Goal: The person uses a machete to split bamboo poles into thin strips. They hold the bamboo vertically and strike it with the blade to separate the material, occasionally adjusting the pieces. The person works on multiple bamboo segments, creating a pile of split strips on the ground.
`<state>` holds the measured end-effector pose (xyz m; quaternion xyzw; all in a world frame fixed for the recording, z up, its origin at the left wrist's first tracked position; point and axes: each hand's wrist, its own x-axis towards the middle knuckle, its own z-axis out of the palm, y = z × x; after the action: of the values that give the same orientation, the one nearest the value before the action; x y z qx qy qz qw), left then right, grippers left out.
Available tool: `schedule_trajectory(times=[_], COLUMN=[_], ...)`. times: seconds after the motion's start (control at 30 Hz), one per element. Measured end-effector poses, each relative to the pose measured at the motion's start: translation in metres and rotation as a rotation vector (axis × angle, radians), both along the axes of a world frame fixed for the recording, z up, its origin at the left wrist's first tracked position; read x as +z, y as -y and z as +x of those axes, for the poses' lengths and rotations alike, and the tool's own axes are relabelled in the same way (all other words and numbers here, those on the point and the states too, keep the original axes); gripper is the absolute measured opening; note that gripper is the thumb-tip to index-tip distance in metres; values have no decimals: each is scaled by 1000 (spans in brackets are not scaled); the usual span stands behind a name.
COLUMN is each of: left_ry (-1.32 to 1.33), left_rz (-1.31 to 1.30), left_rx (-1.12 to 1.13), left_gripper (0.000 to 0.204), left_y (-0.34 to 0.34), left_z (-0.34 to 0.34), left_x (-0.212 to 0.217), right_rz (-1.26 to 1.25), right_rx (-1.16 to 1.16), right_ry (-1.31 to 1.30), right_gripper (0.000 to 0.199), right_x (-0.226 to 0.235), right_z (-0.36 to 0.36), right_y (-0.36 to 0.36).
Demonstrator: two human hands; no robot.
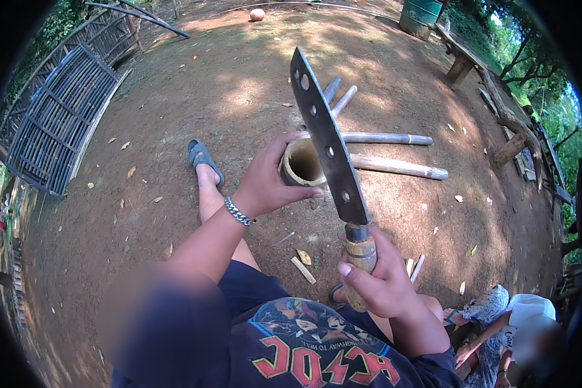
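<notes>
In my right hand point(385, 275) is the wooden handle of a large machete point(323, 139), its broad dark blade raised upright with several holes along it. My fingers wrap closed round the handle. My left hand point(271, 171) grips a bamboo tube point(302, 163) from the side, thumb toward me, and the hollow open end faces up. A chain bracelet is on that wrist. The blade stands just right of the tube and overlaps its edge in view; whether they touch I cannot tell. The tube's lower part is hidden.
Several bamboo poles point(401, 167) lie on the dirt ground beyond the blade. Bamboo slivers point(303, 270) lie near my feet. A slatted bamboo panel point(61, 116) leans at the left. A green drum point(420, 18) and a log bench point(491, 77) stand far right. Another person point(498, 330) sits at the lower right.
</notes>
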<state>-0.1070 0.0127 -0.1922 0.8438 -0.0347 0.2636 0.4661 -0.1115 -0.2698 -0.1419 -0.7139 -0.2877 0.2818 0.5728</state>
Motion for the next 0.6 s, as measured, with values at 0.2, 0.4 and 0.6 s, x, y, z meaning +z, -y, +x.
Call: schedule_trajectory(times=[0.2, 0.4, 0.6], left_ry=[98, 378, 439], left_rz=[-35, 62, 294], left_rx=[-26, 54, 47], left_gripper=[105, 102, 97], left_y=[4, 3, 2], left_z=[-20, -18, -26], left_x=[-28, -37, -29], right_rz=[-144, -131, -142], right_rx=[50, 86, 120], right_ry=[220, 262, 252], right_gripper=[49, 50, 49], right_x=[0, -5, -6], right_z=[-22, -20, -21], right_y=[8, 6, 10])
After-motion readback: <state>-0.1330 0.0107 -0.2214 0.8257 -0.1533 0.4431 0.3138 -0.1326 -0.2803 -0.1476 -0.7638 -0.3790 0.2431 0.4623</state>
